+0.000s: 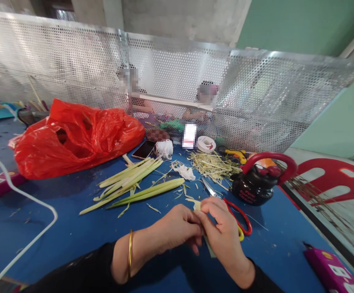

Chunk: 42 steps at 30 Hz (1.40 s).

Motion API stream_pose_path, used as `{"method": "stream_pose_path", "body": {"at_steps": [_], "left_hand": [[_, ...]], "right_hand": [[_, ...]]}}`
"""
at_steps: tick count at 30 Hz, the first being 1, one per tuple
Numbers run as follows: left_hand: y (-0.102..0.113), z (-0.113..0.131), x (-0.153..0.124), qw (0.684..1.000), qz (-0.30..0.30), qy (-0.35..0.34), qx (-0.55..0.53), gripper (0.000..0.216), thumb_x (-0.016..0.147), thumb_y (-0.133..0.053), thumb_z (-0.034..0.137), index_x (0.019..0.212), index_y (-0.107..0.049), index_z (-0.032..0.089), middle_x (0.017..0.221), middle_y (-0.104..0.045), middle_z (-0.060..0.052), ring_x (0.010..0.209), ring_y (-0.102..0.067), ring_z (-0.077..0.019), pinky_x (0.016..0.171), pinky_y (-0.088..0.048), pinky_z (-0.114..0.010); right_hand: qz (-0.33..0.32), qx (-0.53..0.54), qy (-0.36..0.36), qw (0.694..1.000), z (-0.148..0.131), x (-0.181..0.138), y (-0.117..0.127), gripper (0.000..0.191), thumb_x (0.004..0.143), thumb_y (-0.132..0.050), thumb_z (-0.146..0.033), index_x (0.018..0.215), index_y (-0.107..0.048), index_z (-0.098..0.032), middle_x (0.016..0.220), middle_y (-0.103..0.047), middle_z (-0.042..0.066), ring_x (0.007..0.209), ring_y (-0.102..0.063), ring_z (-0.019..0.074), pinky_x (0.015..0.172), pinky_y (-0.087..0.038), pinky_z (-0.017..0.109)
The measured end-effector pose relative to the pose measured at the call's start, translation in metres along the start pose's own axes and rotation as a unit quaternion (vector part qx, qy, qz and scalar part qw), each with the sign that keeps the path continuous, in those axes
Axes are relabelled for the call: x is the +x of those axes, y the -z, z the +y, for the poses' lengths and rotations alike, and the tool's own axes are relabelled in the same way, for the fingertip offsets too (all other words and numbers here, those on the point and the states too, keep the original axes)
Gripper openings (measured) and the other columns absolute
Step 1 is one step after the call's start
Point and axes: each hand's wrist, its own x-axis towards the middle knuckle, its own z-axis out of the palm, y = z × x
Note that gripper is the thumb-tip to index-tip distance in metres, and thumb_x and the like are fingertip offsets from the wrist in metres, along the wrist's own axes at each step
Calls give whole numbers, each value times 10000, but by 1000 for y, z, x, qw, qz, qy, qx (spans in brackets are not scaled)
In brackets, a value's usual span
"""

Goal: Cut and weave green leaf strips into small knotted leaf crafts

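My left hand [177,230] and my right hand [222,232] meet over the blue table [73,240], both pinched on a pale green leaf strip [198,205] whose tip pokes out above the fingers. A gold bangle sits on my left wrist. Just beyond the hands lie scissors with red and yellow handles [240,221]. Long green leaf blades [134,185] lie in two bundles on the table ahead of my left hand.
A red plastic bag [75,138] fills the left. A black kettle with a red handle [258,183], leaf trimmings [213,165], a phone [144,149], white thread [164,148] and tape [206,143] lie ahead. Two people sit behind the perforated metal screen [256,93]. A white cable [30,240] curves at left.
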Motion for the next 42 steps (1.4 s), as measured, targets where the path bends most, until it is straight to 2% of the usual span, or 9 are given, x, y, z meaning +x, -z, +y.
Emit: {"method": "stream_pose_path", "body": {"at_steps": [4,7,10,13,16,24,29,33,42], "left_hand": [[4,8,-2,996,55,-14,-64,286,685,-657,410,723,-691,128,592,-621,-4,475,-572,-99,511,-412,-218],[9,14,-4,992,83,-31,-88,443,781,-576,535,865,-716,123,668,-661,-33,540,-606,-108,547,-402,-214],[12,13,-4,991,77,-30,-100,478,821,-528,560,883,-711,123,698,-680,-52,566,-616,-115,570,-410,-221],[10,10,-2,992,73,-21,-97,429,761,-617,542,816,-696,124,662,-673,-41,532,-599,-109,547,-404,-221],[7,9,-2,995,73,-13,-73,399,666,-707,513,730,-681,121,619,-665,-33,486,-567,-102,508,-388,-218],[5,8,-2,998,54,-14,-22,325,679,-699,404,522,-655,123,516,-627,-30,468,-550,-89,512,-387,-205],[10,15,-3,990,108,-39,-85,351,713,-680,459,777,-724,117,625,-679,-34,516,-579,-96,562,-430,-211],[15,21,-6,984,121,-50,-120,462,799,-576,540,883,-714,107,678,-694,-55,540,-609,-107,543,-416,-208],[11,17,-1,981,163,-67,-84,223,693,-730,308,592,-669,120,564,-643,-17,479,-527,-74,526,-406,-206]], "right_hand": [[74,-16,-47,996,5,10,13,183,900,-522,-297,957,-677,-217,1096,-641,93,1039,-574,244,924,-423,402],[144,0,-122,982,7,17,22,260,900,-504,-379,869,-689,-199,994,-657,92,961,-591,244,854,-447,362],[54,78,-206,974,7,18,21,329,869,-534,-444,730,-681,-184,804,-670,64,800,-596,223,733,-448,315],[-54,206,-281,936,4,16,14,324,835,-592,-457,727,-678,-165,730,-662,43,730,-579,196,674,-440,285],[-58,262,-306,914,-1,13,9,263,790,-660,-401,692,-662,-158,665,-625,10,679,-542,160,661,-429,261],[-2,216,-277,936,0,8,3,281,794,-636,-391,619,-578,-179,605,-563,-13,602,-501,150,588,-421,266],[-35,186,-233,954,-3,13,11,327,878,-519,-470,797,-643,-178,750,-659,48,744,-608,202,678,-482,282],[-72,175,-222,956,-7,14,15,325,880,-517,-479,867,-650,-183,677,-641,22,655,-604,183,608,-485,260],[-82,10,-101,991,-9,2,15,304,929,-492,-360,680,-568,-201,581,-538,-27,546,-489,131,521,-384,233]]}}
